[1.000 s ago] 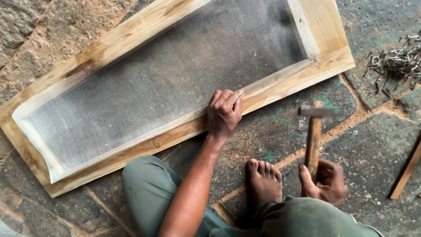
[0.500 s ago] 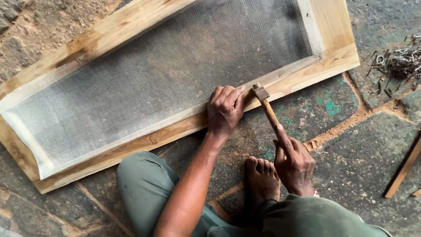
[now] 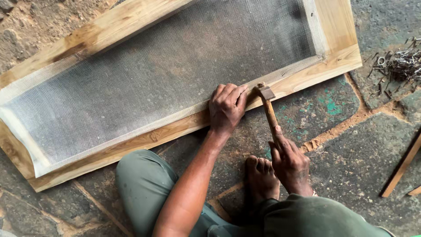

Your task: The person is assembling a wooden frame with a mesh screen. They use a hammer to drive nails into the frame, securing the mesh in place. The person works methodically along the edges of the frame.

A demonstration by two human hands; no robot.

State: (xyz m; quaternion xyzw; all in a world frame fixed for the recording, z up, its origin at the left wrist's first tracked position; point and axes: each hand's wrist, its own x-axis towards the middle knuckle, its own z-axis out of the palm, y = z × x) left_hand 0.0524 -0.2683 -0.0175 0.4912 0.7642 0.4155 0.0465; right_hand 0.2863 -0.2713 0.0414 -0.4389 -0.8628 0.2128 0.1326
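A long wooden frame (image 3: 144,138) lies flat on the stone floor, with grey wire mesh (image 3: 175,74) stretched over its opening. My left hand (image 3: 226,107) presses down on the frame's near rail, fingers bunched at the mesh edge. My right hand (image 3: 289,162) grips the wooden handle of a hammer (image 3: 268,107). The hammer's metal head rests on the rail right beside my left fingertips. Whether a nail sits under the fingers is hidden.
A heap of nails (image 3: 401,63) lies on the floor at the far right. A thin wooden strip (image 3: 401,169) lies at the right edge. My bare foot (image 3: 261,177) and bent knee (image 3: 140,184) sit just below the frame.
The hammer swung down from a raised, blurred position at the right onto the rail beside my left fingers. My left hand stayed in place on the frame.
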